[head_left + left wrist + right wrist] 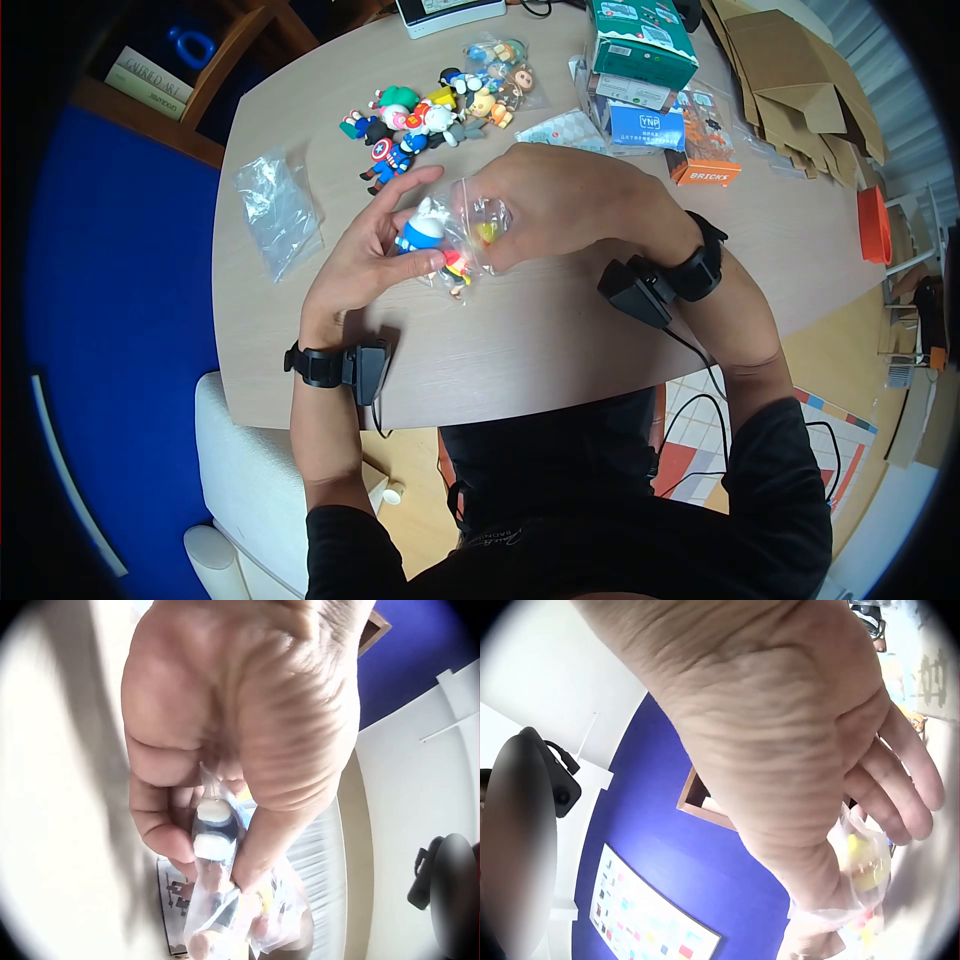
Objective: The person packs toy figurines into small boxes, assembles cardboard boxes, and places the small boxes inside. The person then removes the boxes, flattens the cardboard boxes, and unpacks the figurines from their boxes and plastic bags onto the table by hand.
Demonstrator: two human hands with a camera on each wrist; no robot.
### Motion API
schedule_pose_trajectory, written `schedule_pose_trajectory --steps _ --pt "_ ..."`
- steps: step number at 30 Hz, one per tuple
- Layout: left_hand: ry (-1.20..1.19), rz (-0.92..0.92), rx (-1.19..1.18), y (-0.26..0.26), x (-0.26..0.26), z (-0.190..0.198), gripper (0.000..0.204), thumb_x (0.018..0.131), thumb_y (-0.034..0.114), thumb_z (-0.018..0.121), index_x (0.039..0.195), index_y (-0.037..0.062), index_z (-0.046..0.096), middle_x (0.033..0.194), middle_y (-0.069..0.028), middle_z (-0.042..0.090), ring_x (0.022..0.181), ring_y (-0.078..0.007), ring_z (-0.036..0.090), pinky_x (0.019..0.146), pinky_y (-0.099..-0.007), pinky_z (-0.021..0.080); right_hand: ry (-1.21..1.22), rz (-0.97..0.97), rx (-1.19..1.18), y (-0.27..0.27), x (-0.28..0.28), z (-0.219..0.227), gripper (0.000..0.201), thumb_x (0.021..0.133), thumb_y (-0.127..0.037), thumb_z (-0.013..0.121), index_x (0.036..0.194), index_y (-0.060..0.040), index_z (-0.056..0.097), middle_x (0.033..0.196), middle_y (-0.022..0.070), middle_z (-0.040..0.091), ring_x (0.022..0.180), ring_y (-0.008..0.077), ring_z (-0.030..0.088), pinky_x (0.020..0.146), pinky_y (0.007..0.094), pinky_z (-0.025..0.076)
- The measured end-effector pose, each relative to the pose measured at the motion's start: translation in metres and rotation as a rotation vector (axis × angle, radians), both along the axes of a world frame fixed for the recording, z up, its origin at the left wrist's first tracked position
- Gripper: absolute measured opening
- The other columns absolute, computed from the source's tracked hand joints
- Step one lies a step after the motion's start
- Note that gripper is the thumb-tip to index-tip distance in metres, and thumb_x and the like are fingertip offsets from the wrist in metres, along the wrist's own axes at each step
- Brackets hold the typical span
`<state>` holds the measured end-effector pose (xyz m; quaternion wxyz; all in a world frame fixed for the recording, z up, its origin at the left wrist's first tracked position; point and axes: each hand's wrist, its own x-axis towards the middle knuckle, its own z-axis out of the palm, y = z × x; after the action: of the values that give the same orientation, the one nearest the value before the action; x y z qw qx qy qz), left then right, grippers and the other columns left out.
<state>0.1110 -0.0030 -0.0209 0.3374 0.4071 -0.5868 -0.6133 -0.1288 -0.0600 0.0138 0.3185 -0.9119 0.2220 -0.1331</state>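
Observation:
A clear plastic bag with small figures in it is held between both hands over the table. A white and blue figure lies by the left fingers, and a red and yellow one sits lower down. My left hand grips the bag's left side, thumb across the front; its wrist view shows the fingers round the wrapped figure. My right hand pinches the other side of the bag; in its wrist view a yellow piece shows through the plastic, with the other fingers extended beside it.
Several figures lie in a pile beyond the hands. An empty-looking plastic bag lies at the left. Boxes, including a green one and an orange one, stand at the back right beside brown cardboard.

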Motion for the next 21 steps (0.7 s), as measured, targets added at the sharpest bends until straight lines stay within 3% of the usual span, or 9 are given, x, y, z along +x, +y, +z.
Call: schedule_pose_trajectory --steps 3,5,8,12,14,17,21 --pt "0.051 -0.052 0.021 0.003 -0.002 0.005 0.078 0.078 -0.002 0.076 0.144 0.0078 0.036 0.116 -0.0044 0.059 0.097 -0.0081 0.059 0.081 -0.0225 0.051 -0.013 0.014 0.063 0.003 -0.001 0.01 0.039 0.069 -0.026 0.075 0.095 0.0005 0.063 0.073 0.0169 0.062 0.07 0.0317 0.063 0.063 0.0393 0.047" --pt "0.074 -0.056 0.035 0.004 -0.002 0.007 0.077 0.078 -0.002 0.076 0.144 0.007 0.037 0.119 -0.0051 0.057 0.099 -0.0085 0.059 0.083 -0.0227 0.051 0.067 -0.05 0.111 0.008 0.002 0.017 0.036 0.067 -0.03 0.077 0.089 -0.0037 0.066 0.083 0.0164 0.065 0.08 0.0302 0.064 0.07 0.037 0.048" --pt "0.075 -0.043 -0.029 0.003 0.001 0.005 0.074 0.079 -0.001 0.075 0.143 0.006 0.038 0.125 -0.0068 0.056 0.104 -0.0096 0.058 0.086 -0.0244 0.052 0.084 -0.111 0.182 0.012 0.007 0.024 0.034 0.07 -0.029 0.075 0.088 -0.0031 0.064 0.078 0.0164 0.064 0.075 0.029 0.064 0.067 0.0376 0.048" --pt "0.29 0.174 -0.007 -0.005 0.003 0.001 0.063 0.086 0.001 0.068 0.141 0.005 0.039 0.114 -0.0079 0.063 0.098 -0.0105 0.063 0.082 -0.0263 0.054 -0.062 -0.129 0.157 0.001 0.007 0.006 0.034 0.074 -0.031 0.071 0.092 -0.0027 0.062 0.072 0.0161 0.063 0.07 0.0293 0.064 0.065 0.038 0.048" --pt "0.415 0.304 0.016 -0.01 0.006 -0.003 0.054 0.09 0.002 0.064 0.139 0.0034 0.042 0.099 -0.0077 0.069 0.088 -0.0105 0.066 0.075 -0.0244 0.056 -0.06 -0.152 0.129 -0.001 0.008 0.002 0.039 0.08 -0.029 0.068 0.105 -0.0017 0.057 0.075 0.0168 0.062 0.07 0.0293 0.064 0.063 0.0362 0.048" --pt "0.368 0.403 0.002 -0.011 -0.001 -0.005 0.051 0.091 0.002 0.063 0.138 0.0025 0.043 0.101 -0.0079 0.068 0.089 -0.0107 0.066 0.075 -0.0243 0.056 -0.031 -0.18 0.017 -0.002 0.012 -0.006 0.036 0.082 -0.029 0.067 0.104 -0.0017 0.057 0.076 0.018 0.063 0.07 0.0303 0.065 0.063 0.0373 0.049" --pt "0.279 0.32 -0.039 -0.013 0.01 -0.014 0.049 0.092 0.002 0.063 0.137 0.002 0.043 0.104 -0.0079 0.068 0.092 -0.0105 0.066 0.078 -0.0243 0.057 0.013 -0.237 0.025 -0.001 0.011 -0.005 0.039 0.08 -0.03 0.067 0.105 -0.0012 0.058 0.078 0.0188 0.064 0.073 0.0322 0.066 0.064 0.039 0.049"
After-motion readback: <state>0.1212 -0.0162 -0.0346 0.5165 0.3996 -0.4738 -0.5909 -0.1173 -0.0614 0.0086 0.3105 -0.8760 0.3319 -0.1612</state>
